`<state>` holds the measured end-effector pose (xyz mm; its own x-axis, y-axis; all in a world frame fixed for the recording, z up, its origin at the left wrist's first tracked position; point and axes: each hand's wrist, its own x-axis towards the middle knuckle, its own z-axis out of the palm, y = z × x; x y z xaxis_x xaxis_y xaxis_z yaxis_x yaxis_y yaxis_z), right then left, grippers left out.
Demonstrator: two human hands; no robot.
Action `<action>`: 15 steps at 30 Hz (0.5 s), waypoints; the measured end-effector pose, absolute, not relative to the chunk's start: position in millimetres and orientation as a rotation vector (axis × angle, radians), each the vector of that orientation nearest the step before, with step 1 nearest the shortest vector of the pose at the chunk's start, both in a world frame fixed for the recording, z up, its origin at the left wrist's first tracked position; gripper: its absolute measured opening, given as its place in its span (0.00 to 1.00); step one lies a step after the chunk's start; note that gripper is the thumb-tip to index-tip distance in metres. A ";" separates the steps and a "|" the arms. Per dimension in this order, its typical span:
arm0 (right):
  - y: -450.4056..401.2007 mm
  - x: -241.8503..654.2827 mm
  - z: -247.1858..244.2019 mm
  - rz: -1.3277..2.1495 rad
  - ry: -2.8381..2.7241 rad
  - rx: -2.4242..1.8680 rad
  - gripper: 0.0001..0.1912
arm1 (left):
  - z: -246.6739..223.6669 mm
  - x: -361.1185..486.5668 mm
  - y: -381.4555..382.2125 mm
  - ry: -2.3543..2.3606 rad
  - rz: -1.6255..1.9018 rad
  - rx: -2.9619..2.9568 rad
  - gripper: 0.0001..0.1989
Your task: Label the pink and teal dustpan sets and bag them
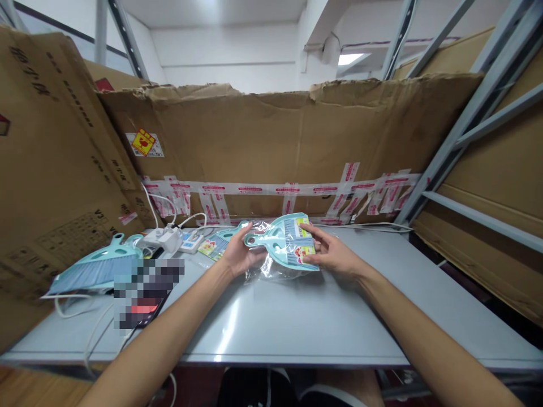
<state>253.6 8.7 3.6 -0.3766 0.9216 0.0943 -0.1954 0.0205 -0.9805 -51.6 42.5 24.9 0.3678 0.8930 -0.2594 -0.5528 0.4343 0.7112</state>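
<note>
A light teal dustpan and brush set [278,243] with a colourful label is held over the table between both hands. My left hand [241,252] grips it at the handle end, fingers closed round it. At the wide end, my right hand [331,252] pinches the bristle and label side. Clear plastic film [269,268] hangs around and below the set. Behind my left hand lies another teal set [216,243] with a similar label, partly covered by that hand.
A teal brush and dustpan [97,265] lie at the left, beside white plugs and a power strip [190,242]. A phone [148,299], partly blurred, and white cables are nearer. A taped cardboard wall [275,141] stands behind the grey table [297,328]; metal shelf posts rise on the right.
</note>
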 end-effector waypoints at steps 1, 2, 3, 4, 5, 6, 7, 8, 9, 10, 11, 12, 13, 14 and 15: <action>8.1 253.4 3.9 1.521 -1.381 -0.811 0.62 | 25.2 -51.8 42.0 0.660 0.973 0.535 0.17; 7.4 253.2 4.4 1.510 -1.400 -0.818 0.63 | 25.4 -52.1 41.5 0.630 0.950 0.509 0.18; 6.6 252.9 5.0 1.497 -1.423 -0.831 0.64 | 25.4 -52.7 40.8 0.600 0.928 0.496 0.19; 5.8 252.4 5.8 1.488 -1.447 -0.846 0.65 | 25.4 -53.4 40.0 0.567 0.904 0.492 0.22; 5.1 251.8 6.6 1.483 -1.470 -0.858 0.65 | 25.4 -54.3 39.2 0.530 0.876 0.497 0.26; 4.4 251.1 7.4 1.484 -1.489 -0.864 0.65 | 25.3 -55.3 38.4 0.485 0.851 0.508 0.30; 3.8 250.1 8.1 1.489 -1.501 -0.859 0.65 | 25.3 -56.5 37.6 0.438 0.826 0.522 0.35; 3.2 248.8 8.6 1.493 -1.508 -0.849 0.65 | 25.1 -57.7 36.9 0.394 0.804 0.537 0.40; 2.6 247.4 9.0 1.494 -1.512 -0.836 0.65 | 25.0 -58.9 36.3 0.356 0.786 0.549 0.45; 1.9 245.8 9.2 1.494 -1.515 -0.825 0.66 | 24.7 -59.9 35.8 0.327 0.772 0.560 0.48; 1.1 244.2 9.3 1.496 -1.518 -0.817 0.66 | 24.5 -60.8 35.5 0.309 0.763 0.572 0.50; 0.1 242.6 9.2 1.510 -1.523 -0.810 0.66 | 24.4 -61.5 35.3 0.303 0.758 0.584 0.51; -1.0 241.1 8.9 1.533 -1.529 -0.802 0.66 | 24.3 -62.1 35.3 0.305 0.749 0.597 0.51; -2.3 239.6 8.6 1.565 -1.538 -0.792 0.66 | 24.2 -62.7 35.5 0.310 0.737 0.612 0.52; -3.6 238.1 8.2 1.597 -1.545 -0.780 0.66 | 24.0 -63.4 36.0 0.313 0.720 0.628 0.52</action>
